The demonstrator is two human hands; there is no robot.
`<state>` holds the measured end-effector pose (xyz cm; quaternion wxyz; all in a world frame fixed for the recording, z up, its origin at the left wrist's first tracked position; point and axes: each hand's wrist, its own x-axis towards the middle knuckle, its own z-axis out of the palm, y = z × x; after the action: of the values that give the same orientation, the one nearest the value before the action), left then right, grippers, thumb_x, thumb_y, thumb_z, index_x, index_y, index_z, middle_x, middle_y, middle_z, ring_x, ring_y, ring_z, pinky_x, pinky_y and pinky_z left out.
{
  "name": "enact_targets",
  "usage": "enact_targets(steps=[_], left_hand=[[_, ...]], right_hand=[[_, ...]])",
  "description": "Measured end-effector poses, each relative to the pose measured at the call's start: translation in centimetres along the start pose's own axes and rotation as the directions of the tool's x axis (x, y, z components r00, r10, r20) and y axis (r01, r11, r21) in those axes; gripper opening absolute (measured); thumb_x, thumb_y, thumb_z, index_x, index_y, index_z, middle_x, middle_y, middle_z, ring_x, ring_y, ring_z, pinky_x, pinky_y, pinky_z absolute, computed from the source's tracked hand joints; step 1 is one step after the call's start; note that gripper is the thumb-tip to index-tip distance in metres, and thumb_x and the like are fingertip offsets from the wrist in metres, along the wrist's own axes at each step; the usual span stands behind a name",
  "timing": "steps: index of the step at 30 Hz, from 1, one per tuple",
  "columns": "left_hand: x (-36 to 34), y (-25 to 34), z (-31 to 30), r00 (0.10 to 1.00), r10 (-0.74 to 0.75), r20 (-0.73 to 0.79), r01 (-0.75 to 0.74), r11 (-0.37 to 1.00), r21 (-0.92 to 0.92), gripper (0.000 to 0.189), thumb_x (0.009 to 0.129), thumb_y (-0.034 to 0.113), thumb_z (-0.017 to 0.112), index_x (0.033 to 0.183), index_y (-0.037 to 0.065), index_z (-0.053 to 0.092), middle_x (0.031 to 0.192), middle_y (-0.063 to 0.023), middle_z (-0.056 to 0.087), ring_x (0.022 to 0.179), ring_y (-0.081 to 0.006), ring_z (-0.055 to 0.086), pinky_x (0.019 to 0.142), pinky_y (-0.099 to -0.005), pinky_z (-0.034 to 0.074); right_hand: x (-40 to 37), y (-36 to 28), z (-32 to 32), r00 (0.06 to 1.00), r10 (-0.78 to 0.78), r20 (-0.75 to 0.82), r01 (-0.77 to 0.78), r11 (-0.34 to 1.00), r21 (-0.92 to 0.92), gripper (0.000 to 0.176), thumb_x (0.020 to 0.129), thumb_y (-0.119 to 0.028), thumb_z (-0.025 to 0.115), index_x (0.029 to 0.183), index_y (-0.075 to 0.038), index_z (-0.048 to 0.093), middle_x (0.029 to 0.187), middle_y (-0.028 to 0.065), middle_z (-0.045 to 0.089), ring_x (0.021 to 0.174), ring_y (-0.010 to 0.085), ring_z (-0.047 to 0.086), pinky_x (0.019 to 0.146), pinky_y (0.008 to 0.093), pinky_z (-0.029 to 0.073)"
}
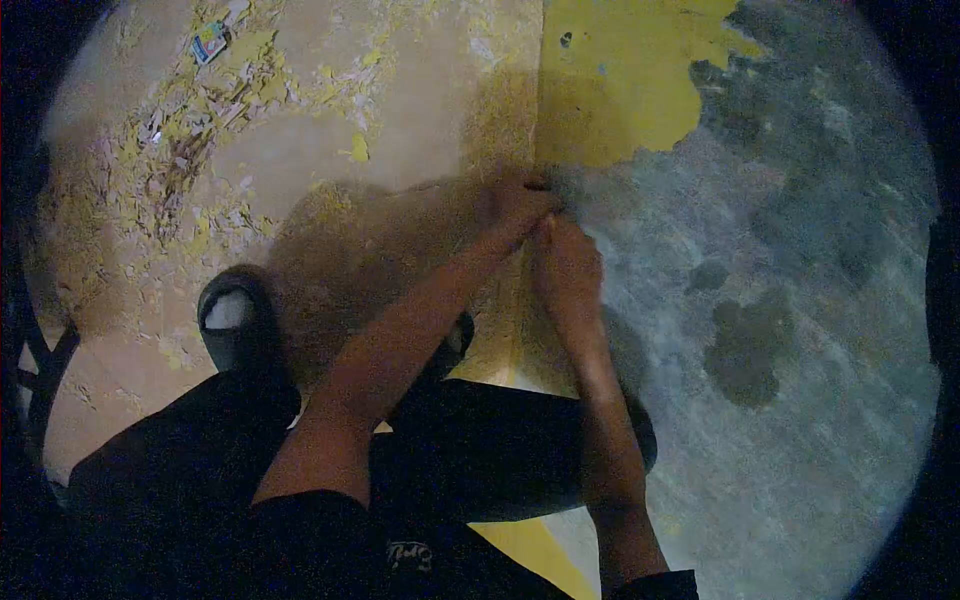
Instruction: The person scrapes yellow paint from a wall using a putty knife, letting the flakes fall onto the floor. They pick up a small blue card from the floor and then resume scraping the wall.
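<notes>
My left hand (518, 205) reaches to the corner where the wall meets the floor, its fingers bent together near the lower edge of the yellow paint (625, 105). A small dark edge shows at its fingertips; I cannot make out what it is. Right beside it, my right hand (570, 268) is closed like a fist, thumb side against the left hand. Whatever it grips, if anything, is hidden. Both hands are close to the scraped grey wall (670, 230), where the paint is off.
Yellow and pale paint flakes (190, 150) lie scattered over the tan floor (420, 90). Among them is a small printed packet (210, 43). My shoe (235, 315) stands on the floor below. A dark damp-looking patch (748, 350) marks the wall. Black bars (45, 375) show at the left edge.
</notes>
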<state>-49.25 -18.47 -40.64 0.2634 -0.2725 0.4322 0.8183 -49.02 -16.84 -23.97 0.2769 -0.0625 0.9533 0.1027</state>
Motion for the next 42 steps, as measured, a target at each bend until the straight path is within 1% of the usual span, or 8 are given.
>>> enact_targets(steps=[2, 5, 8, 13, 23, 34, 37, 42], left_hand=[[-0.2, 1.6, -0.6, 0.968, -0.039, 0.249, 0.104, 0.962, -0.251, 0.028, 0.067, 0.017, 0.073, 0.091, 0.003, 0.071, 0.088, -0.0117, 0.070, 0.086, -0.0238, 0.066, 0.079, -0.0357, 0.051], [2.4, -0.9, 1.8, 0.963, 0.222, -0.151, -0.201, 0.969, 0.146, 0.026, 0.067, 0.013, 0.071, 0.091, 0.002, 0.071, 0.086, -0.0102, 0.070, 0.083, -0.0221, 0.066, 0.078, -0.0359, 0.052], [4.4, -4.5, 2.8, 0.953, 0.217, -0.212, -0.247, 0.961, -0.127, 0.026, 0.066, 0.012, 0.070, 0.089, 0.000, 0.071, 0.082, -0.0090, 0.070, 0.077, -0.0208, 0.066, 0.074, -0.0362, 0.052], [2.8, -0.2, 0.2, 0.958, 0.281, -0.056, -0.255, 0.925, 0.281, 0.026, 0.066, 0.013, 0.070, 0.089, 0.000, 0.071, 0.081, -0.0096, 0.070, 0.073, -0.0207, 0.065, 0.072, -0.0344, 0.052], [2.2, 0.4, -0.9, 0.974, 0.228, -0.003, -0.228, 0.973, -0.036, 0.036, 0.065, 0.011, 0.070, 0.099, -0.001, 0.070, 0.089, -0.0112, 0.070, 0.082, -0.0209, 0.066, 0.075, -0.0331, 0.053], [3.2, 1.6, -2.1, 0.959, 0.273, 0.072, -0.277, 0.860, 0.428, 0.026, 0.063, 0.009, 0.068, 0.088, 0.002, 0.070, 0.080, -0.0104, 0.069, 0.075, -0.0203, 0.065, 0.070, -0.0351, 0.052], [4.5, 0.0, -2.1, 0.994, 0.029, 0.104, -0.024, 0.998, -0.053, 0.025, 0.063, 0.012, 0.068, 0.086, 0.003, 0.070, 0.079, -0.0116, 0.069, 0.072, -0.0227, 0.064, 0.069, -0.0365, 0.051], [6.1, 0.4, -1.2, 0.972, 0.231, 0.040, -0.234, 0.944, 0.231, 0.023, 0.066, 0.014, 0.067, 0.085, 0.002, 0.070, 0.078, -0.0121, 0.069, 0.073, -0.0243, 0.065, 0.070, -0.0380, 0.051]], right_hand=[[1.2, -0.9, 0.2, 0.986, 0.083, 0.146, -0.078, 0.996, -0.042, 0.034, 0.099, -0.028, 0.039, 0.092, -0.001, 0.059, 0.096, 0.0246, 0.063, 0.086, 0.0453, 0.060, 0.073, 0.0540, 0.047], [0.4, -2.0, -2.1, 0.985, 0.154, 0.082, -0.157, 0.987, 0.025, 0.032, 0.098, -0.028, 0.041, 0.091, -0.002, 0.059, 0.095, 0.0233, 0.064, 0.085, 0.0452, 0.060, 0.073, 0.0541, 0.047], [1.9, 0.2, 2.5, 0.999, 0.041, 0.006, -0.041, 0.999, -0.001, 0.029, 0.097, -0.026, 0.043, 0.095, -0.002, 0.059, 0.092, 0.0230, 0.064, 0.084, 0.0443, 0.061, 0.073, 0.0538, 0.047], [2.0, -1.3, 0.2, 1.000, -0.016, -0.001, 0.016, 0.999, 0.040, 0.027, 0.097, -0.024, 0.043, 0.099, -0.002, 0.058, 0.089, 0.0231, 0.064, 0.082, 0.0440, 0.062, 0.073, 0.0545, 0.047], [1.8, -2.7, 0.4, 0.999, -0.015, 0.030, 0.016, 1.000, -0.016, 0.026, 0.096, -0.026, 0.043, 0.095, -0.003, 0.056, 0.086, 0.0245, 0.064, 0.081, 0.0461, 0.061, 0.075, 0.0565, 0.047], [2.2, -2.4, 0.3, 1.000, -0.008, -0.018, 0.009, 0.997, 0.079, 0.027, 0.095, -0.025, 0.045, 0.085, -0.003, 0.056, 0.086, 0.0240, 0.063, 0.079, 0.0460, 0.061, 0.072, 0.0558, 0.047], [2.3, -1.9, 2.0, 0.997, -0.063, 0.032, 0.062, 0.998, 0.033, 0.028, 0.095, -0.024, 0.044, 0.085, -0.002, 0.057, 0.088, 0.0243, 0.063, 0.081, 0.0461, 0.060, 0.073, 0.0558, 0.046], [3.0, -2.2, -0.7, 0.999, -0.013, -0.047, 0.019, 0.992, 0.125, 0.030, 0.097, -0.023, 0.041, 0.088, 0.000, 0.059, 0.090, 0.0255, 0.061, 0.086, 0.0445, 0.059, 0.076, 0.0550, 0.046]])
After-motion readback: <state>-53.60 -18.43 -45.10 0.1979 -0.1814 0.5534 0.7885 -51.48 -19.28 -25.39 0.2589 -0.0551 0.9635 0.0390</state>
